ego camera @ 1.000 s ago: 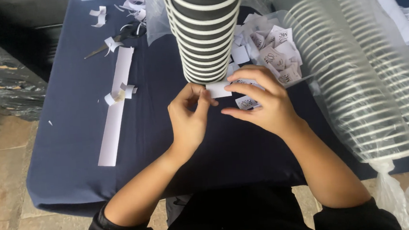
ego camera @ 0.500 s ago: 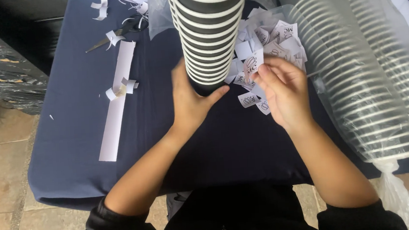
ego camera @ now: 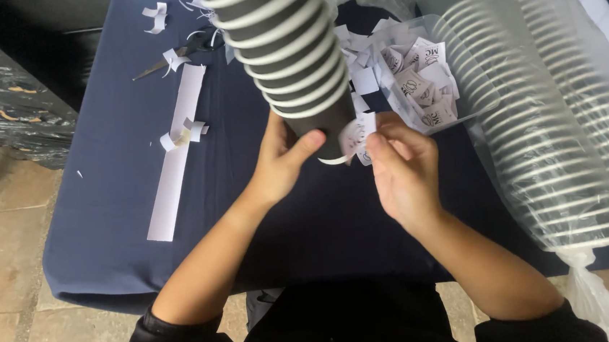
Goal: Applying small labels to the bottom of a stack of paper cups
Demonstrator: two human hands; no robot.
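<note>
Stack of dark cups (ego camera: 285,57) w/ white rims leans left over the navy tablecloth (ego camera: 119,207); left hand (ego camera: 282,158) grips the bottom cup, thumb across its wall. Right hand (ego camera: 402,170) pinches a small white sticker (ego camera: 357,134) against that cup. Loose sticker pile (ego camera: 413,75) just behind, two bagged clear-cup stacks (ego camera: 531,102) at right. One long paper strip (ego camera: 176,156) and one pair of scissors (ego camera: 172,55) at left (stone-tile floor below). Vs 0.5 s ago: stack was upright, right hand was in the pile
</note>
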